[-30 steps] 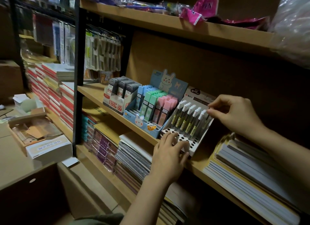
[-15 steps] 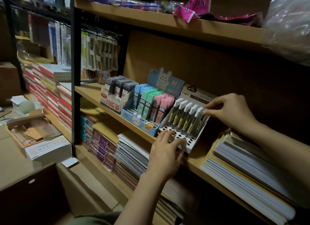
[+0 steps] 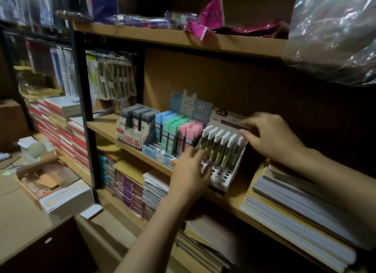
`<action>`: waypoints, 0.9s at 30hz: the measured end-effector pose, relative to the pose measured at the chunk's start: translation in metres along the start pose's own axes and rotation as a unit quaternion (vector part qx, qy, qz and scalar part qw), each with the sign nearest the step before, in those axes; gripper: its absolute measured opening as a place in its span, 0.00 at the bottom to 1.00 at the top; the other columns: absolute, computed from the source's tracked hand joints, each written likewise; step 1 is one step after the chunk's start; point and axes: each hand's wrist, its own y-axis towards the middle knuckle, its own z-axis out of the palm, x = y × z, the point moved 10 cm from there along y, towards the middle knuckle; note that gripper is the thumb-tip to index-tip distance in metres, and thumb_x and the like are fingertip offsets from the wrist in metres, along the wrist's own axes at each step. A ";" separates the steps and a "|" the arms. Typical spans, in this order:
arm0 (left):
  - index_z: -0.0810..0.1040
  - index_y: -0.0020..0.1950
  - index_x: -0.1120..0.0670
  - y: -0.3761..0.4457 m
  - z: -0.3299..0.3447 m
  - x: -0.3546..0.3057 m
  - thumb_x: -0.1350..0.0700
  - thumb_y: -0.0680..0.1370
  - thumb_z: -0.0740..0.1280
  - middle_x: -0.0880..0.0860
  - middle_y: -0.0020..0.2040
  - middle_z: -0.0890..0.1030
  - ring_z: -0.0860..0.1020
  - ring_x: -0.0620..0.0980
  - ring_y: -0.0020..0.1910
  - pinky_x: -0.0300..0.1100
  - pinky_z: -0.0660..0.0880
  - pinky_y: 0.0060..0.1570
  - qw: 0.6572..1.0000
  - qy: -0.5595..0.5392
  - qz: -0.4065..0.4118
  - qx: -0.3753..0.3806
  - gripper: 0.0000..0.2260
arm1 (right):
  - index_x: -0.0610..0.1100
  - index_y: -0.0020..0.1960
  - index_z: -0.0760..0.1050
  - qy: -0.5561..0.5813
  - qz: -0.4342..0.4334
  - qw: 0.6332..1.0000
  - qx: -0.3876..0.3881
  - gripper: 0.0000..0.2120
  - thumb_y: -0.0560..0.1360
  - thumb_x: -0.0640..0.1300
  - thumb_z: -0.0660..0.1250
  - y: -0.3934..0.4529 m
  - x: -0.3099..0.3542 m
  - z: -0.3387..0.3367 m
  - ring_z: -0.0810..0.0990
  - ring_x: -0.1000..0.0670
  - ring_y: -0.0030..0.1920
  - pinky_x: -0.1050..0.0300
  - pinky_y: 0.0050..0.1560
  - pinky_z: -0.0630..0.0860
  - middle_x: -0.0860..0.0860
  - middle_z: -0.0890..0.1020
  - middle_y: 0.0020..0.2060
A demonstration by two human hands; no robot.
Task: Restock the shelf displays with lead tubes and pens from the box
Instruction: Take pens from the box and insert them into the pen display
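A white pen stand (image 3: 224, 178) with round holes sits on the middle shelf (image 3: 103, 127), its back rows filled with white-capped pens (image 3: 220, 145). My left hand (image 3: 188, 172), fingers spread and blurred, touches the stand's front left side. My right hand (image 3: 269, 136) reaches over the stand, its fingertips at the caps of the rightmost pens and the back card. Left of the stand, a blue rabbit display (image 3: 160, 153) holds pastel lead tubes (image 3: 176, 128). Beside it, a white box holds grey lead tubes (image 3: 135, 120).
Notebook stacks (image 3: 295, 213) lie right of the stand and on the shelf below. An open cardboard box (image 3: 47, 179) and a white box (image 3: 68, 198) sit on the desk at the left. The black shelf post (image 3: 85, 118) stands between them and the displays.
My left hand has slid up from the stand's front edge onto its left side. My right hand's fingers have stretched left over the pen caps. The view has shifted slightly.
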 end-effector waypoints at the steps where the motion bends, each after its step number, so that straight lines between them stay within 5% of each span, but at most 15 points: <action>1: 0.69 0.69 0.49 0.010 -0.015 -0.006 0.49 0.79 0.65 0.50 0.68 0.68 0.68 0.47 0.65 0.41 0.70 0.63 0.999 0.001 0.025 -0.044 0.19 | 0.47 0.68 0.74 0.025 -0.016 1.000 -0.001 0.19 0.78 0.49 0.65 0.000 0.006 -0.002 0.76 0.51 0.62 0.59 0.58 0.72 0.48 0.78 0.62; 4: 0.60 0.77 0.54 0.035 -0.020 -0.032 0.49 0.80 0.62 0.52 0.77 0.59 0.56 0.50 0.76 0.47 0.55 0.76 0.989 0.076 0.128 -0.016 0.26 | 0.47 0.78 0.56 0.048 -0.033 0.990 0.130 0.30 0.80 0.54 0.59 -0.009 0.023 0.032 0.60 0.52 0.75 0.58 0.72 0.58 0.50 0.62 0.76; 7: 0.51 0.79 0.53 0.045 0.004 -0.030 0.44 0.81 0.58 0.52 0.80 0.51 0.45 0.48 0.78 0.45 0.39 0.75 0.973 0.152 0.149 0.087 0.30 | 0.48 0.80 0.44 -0.006 -0.032 0.969 0.246 0.36 0.79 0.62 0.53 -0.022 0.024 0.069 0.48 0.54 0.78 0.55 0.78 0.49 0.52 0.48 0.79; 14: 0.55 0.79 0.55 0.079 -0.059 0.010 0.49 0.82 0.56 0.49 0.79 0.53 0.47 0.44 0.77 0.39 0.42 0.76 0.980 0.136 0.138 0.037 0.26 | 0.45 0.80 0.45 0.048 -0.095 0.979 0.173 0.33 0.81 0.60 0.49 0.030 0.067 0.060 0.46 0.55 0.78 0.61 0.76 0.45 0.50 0.49 0.79; 18: 0.53 0.79 0.53 0.100 -0.075 0.066 0.48 0.84 0.52 0.51 0.80 0.51 0.46 0.49 0.79 0.48 0.46 0.77 0.970 0.217 0.058 0.097 0.25 | 0.41 0.79 0.41 0.026 -0.121 0.970 0.208 0.35 0.82 0.60 0.49 0.056 0.093 0.086 0.42 0.52 0.78 0.62 0.74 0.38 0.46 0.44 0.79; 23: 0.51 0.80 0.47 0.104 -0.050 0.089 0.45 0.84 0.46 0.46 0.80 0.49 0.44 0.46 0.78 0.51 0.44 0.77 0.947 0.238 0.050 0.210 0.23 | 0.42 0.79 0.39 -0.037 -0.119 0.942 0.311 0.39 0.80 0.65 0.47 0.063 0.091 0.121 0.44 0.49 0.79 0.52 0.78 0.45 0.45 0.43 0.79; 27: 0.51 0.79 0.45 0.122 -0.086 0.096 0.43 0.83 0.46 0.44 0.79 0.48 0.43 0.41 0.77 0.44 0.41 0.76 0.977 0.170 0.071 0.104 0.24 | 0.41 0.79 0.40 -0.007 -0.123 0.954 0.273 0.39 0.80 0.64 0.47 0.089 0.101 0.120 0.43 0.49 0.79 0.52 0.78 0.45 0.45 0.43 0.79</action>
